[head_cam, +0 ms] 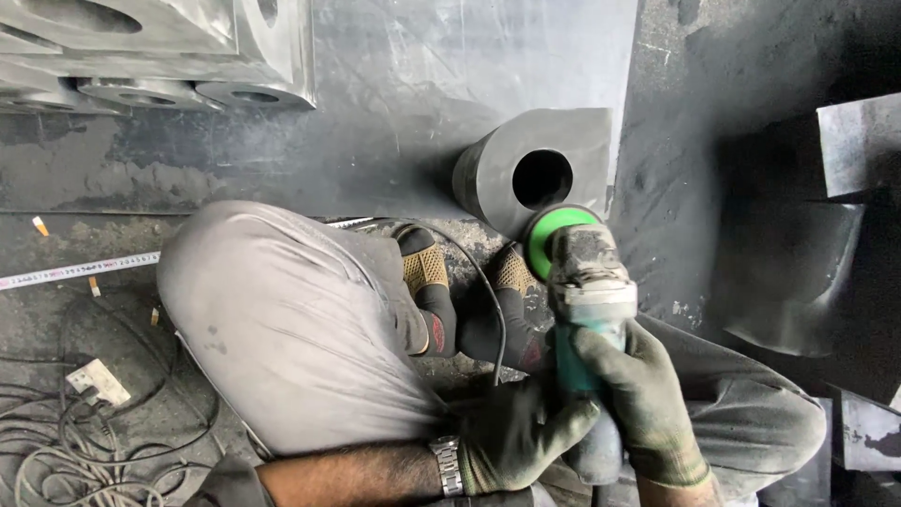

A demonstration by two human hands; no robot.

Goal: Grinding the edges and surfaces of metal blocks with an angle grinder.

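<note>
An angle grinder is gripped by both gloved hands: the right hand closed round its body, the left hand wrapped on the rear w/ a wristwatch above the glove. Its green disc is held at the near edge of a grey metal block w/ a round hole, centre-far on the floor. A tape measure and cables are seen at left.

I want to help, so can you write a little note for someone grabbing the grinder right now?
Left hand: gloved, gripping the rear of the angle grinder.
Right hand: gloved, wrapped around its body.
Green disc sits at the edge of the grey metal block with a round hole, lying on the floor sheet.
Cord runs between the feet.
How much grinding is done: cannot tell.
</note>
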